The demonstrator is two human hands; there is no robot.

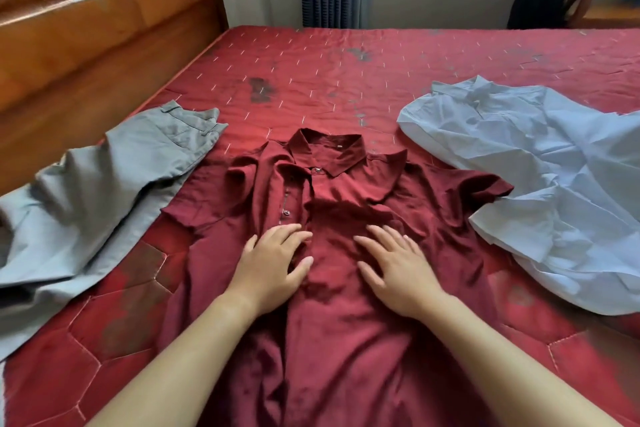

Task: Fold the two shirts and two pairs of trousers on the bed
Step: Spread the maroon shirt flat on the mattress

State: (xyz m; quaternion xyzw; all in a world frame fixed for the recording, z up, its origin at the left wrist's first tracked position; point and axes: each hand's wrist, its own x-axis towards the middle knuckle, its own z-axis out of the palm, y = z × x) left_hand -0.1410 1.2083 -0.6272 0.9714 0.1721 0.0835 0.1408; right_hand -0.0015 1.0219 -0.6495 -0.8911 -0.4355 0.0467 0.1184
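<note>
Smoothing now: both hands lie flat on the dark red shirt (332, 253), pressing it down on the bed (346, 59).
Left hand (273, 260): fingers spread wide and flat on the cloth by the buttons, holding nothing.
Right hand (394, 270): fingers spread wide and flat on the chest part, holding nothing.
Red shirt: front side up, still bumpy, collar far from the person, bottom edge close. Its long way runs straight away from the hands.
Which hand is nearer: each sleeve sticks out sideways, so the left hand is nearer the left sleeve and the right hand the right one.
Grey trousers (104, 191): in a heap to the left, touching the red shirt's sleeve.
Light blue shirt (540, 177): crumpled on the right, not folded.
Other trousers: I cannot see them.
</note>
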